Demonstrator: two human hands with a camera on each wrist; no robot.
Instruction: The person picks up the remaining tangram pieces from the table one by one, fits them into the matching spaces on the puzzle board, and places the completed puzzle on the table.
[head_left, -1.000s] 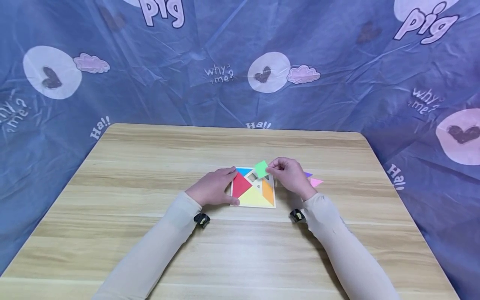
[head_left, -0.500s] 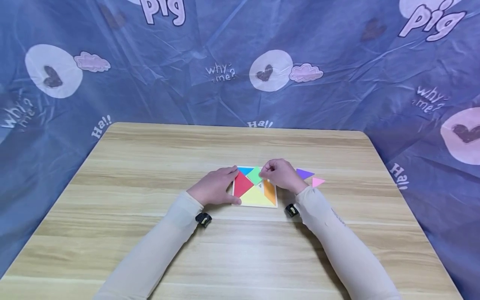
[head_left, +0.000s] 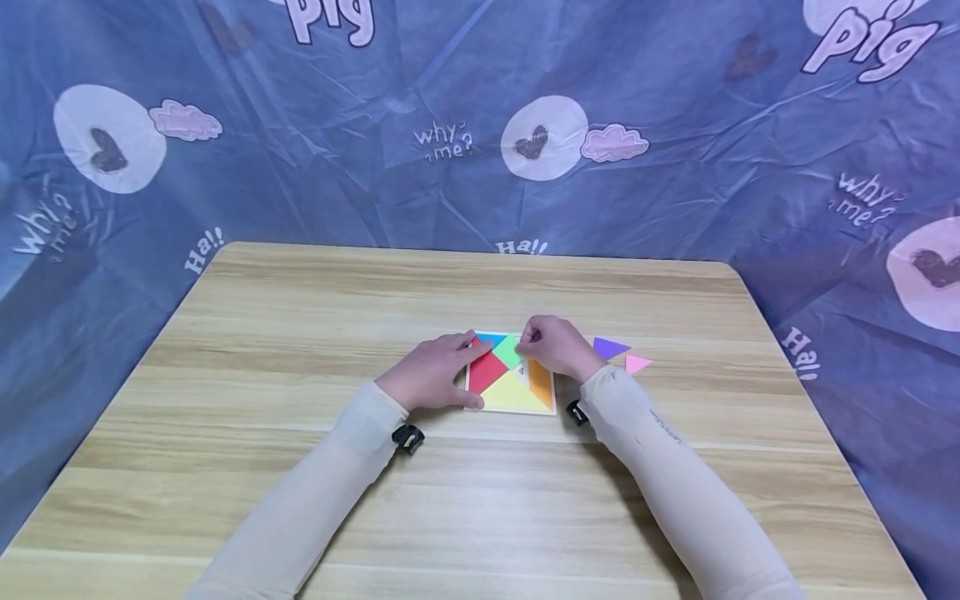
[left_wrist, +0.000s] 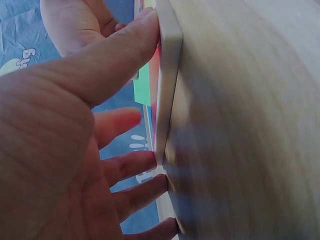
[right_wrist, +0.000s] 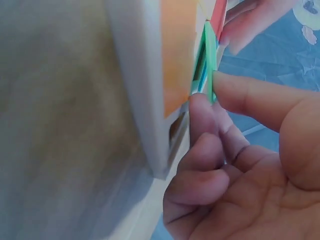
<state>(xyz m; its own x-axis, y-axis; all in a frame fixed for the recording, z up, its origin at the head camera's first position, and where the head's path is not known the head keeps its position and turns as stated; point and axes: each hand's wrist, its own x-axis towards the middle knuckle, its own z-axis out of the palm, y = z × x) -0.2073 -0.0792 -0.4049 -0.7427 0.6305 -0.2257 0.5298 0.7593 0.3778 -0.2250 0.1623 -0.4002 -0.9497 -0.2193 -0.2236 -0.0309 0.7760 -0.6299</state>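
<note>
Green and tilted, a square piece (head_left: 507,352) is pinched by the right hand (head_left: 558,346) near the far edge of the puzzle board (right_wrist: 137,75). The left hand (head_left: 431,372), fingers spread, touches the left edge; a purple triangle (head_left: 610,347) lies beyond the right.

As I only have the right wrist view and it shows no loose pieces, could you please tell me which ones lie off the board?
Observer: The head view shows a purple triangle and a pink triangle on the table, right of the tangram board.
Operator: Thank you; which lies farther to the right?
Observer: The pink triangle, which also looks smaller.
Operator: And with the right hand pinching the green square, where does the left hand have its thumb?
Observer: At the board's near left corner.
</note>
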